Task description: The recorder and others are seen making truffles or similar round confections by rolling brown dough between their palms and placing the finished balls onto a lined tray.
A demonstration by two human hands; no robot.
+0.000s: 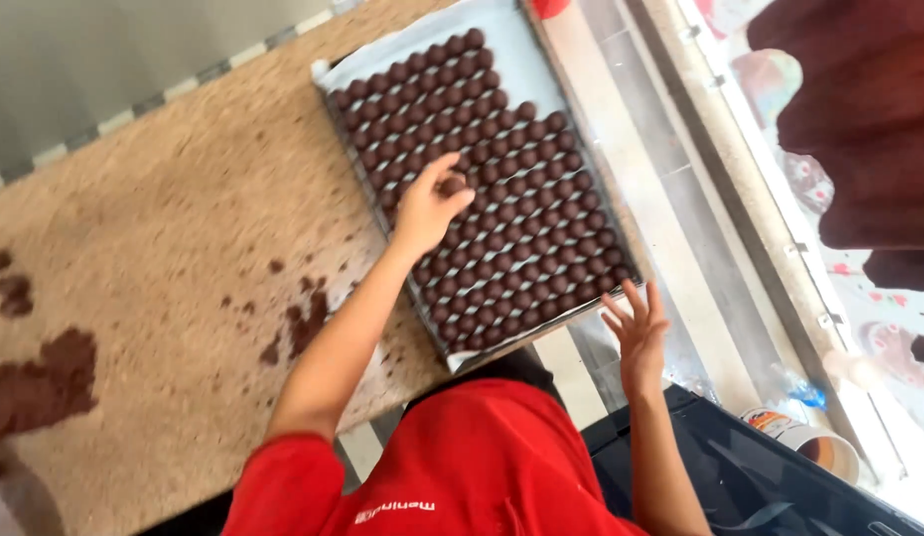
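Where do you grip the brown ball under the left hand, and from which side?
From above, fingertips on its upper sides. The brown ball sits in tight rows on the tray, neighbours touching or nearly so, leaving only its top exposed. The left hand already has a fingertip grip there; the right hand hovers open off the tray's near corner.

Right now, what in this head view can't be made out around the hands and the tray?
- Left hand: its fingers cover the chocolate ball they touch; grip unclear.
- Tray: the near corner sits behind the red shirt.
- Right hand: spread open off the tray's edge; palm side hidden.
- Paper cup: contents too small to tell.
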